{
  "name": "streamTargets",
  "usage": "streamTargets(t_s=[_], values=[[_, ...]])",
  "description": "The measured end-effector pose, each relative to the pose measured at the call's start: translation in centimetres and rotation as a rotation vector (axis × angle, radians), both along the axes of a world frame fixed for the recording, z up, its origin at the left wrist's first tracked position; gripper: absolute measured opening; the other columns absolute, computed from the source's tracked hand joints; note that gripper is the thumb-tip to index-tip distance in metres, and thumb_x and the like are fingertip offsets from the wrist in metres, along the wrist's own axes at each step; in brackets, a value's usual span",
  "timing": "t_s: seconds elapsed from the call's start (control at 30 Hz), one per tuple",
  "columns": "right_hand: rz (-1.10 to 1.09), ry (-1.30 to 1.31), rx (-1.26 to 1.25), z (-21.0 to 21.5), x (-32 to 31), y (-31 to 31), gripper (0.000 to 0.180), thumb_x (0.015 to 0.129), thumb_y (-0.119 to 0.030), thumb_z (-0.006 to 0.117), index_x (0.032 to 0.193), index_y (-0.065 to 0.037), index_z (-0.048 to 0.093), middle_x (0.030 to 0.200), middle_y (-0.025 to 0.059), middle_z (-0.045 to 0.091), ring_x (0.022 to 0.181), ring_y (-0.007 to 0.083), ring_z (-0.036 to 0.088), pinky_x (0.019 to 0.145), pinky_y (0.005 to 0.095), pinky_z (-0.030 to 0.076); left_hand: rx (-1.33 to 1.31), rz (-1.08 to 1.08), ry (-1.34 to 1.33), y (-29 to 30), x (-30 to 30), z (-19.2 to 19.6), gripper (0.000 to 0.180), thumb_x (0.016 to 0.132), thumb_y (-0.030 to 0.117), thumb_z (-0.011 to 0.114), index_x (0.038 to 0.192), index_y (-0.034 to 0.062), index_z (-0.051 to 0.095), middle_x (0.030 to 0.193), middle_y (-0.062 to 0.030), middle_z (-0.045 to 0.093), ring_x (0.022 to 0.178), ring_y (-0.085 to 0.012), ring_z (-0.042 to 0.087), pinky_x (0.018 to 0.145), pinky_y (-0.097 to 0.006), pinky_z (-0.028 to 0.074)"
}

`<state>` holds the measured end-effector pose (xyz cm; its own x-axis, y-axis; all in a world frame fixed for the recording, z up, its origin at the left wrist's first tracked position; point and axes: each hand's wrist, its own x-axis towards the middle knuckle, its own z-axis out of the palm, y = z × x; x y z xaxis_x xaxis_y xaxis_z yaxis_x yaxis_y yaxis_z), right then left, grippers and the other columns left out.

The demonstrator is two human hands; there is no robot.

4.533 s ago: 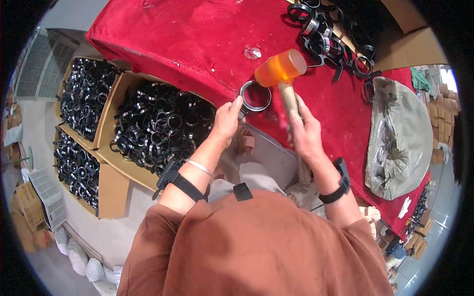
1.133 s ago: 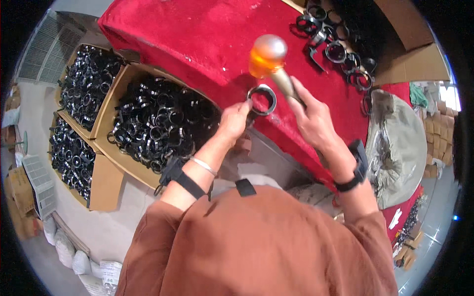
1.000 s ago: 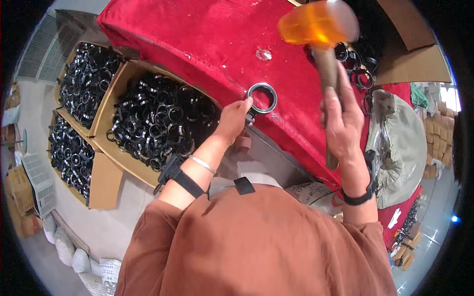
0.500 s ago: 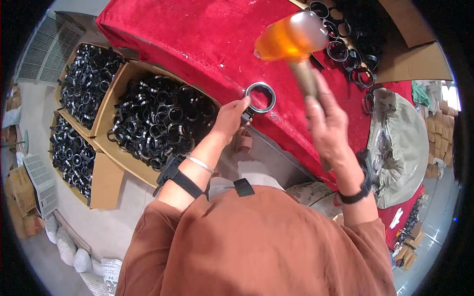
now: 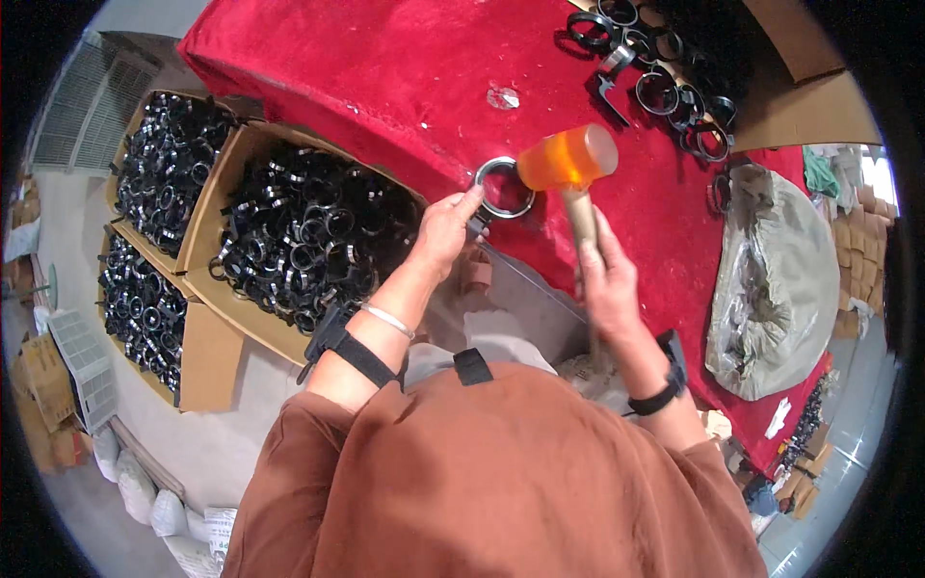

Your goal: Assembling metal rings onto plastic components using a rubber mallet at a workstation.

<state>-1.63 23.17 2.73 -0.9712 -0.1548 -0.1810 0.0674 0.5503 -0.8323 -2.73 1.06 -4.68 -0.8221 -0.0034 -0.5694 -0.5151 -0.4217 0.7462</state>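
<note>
one mallet [image 5: 567,159], one ring [image 5: 504,187] (three boxes [image 5: 207,332])

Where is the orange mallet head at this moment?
In the head view the orange mallet head sits just right of the metal ring on the red cloth.

The left hand [image 5: 445,228] is stretched forward with the forearm raised, fingertips pinched together, palm turned down. The right hand [image 5: 605,279] is closed in a firm fist (thumb lying on top), wrist almost straight, forearm coming in from the lower right. The two hands are near, not touching.
</note>
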Motion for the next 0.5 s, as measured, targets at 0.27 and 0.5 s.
streamTargets(t_s=[0.27,0.5], values=[[0.016,0.286,-0.069,3.6,3.8,-1.1,0.054,0.09,-0.008,0.047,0.142,-0.003,0.031,0.082,0.0095,0.061,0.063,0.0162,0.057,0.059,0.0294,0.048,-0.025,-0.009,-0.026,-1.2,0.6,-0.3,0.035,0.093,0.043,0.051,0.083,0.0105,0.058,0.067,0.0019,0.056,0.054,-0.0088,0.052,0.05,-0.025,0.045],[0.155,0.127,0.145,2.1,5.1,-1.2,0.051,0.089,-0.007,0.052,0.137,-0.002,0.038,0.118,0.0261,0.056,0.108,0.0335,0.059,0.089,0.0352,0.047,0.013,0.015,0.052,-1.1,0.8,-0.7,0.036,0.092,0.045,0.052,0.084,0.0111,0.058,0.067,0.001,0.057,0.055,-0.0093,0.054,0.051,-0.024,0.046]])
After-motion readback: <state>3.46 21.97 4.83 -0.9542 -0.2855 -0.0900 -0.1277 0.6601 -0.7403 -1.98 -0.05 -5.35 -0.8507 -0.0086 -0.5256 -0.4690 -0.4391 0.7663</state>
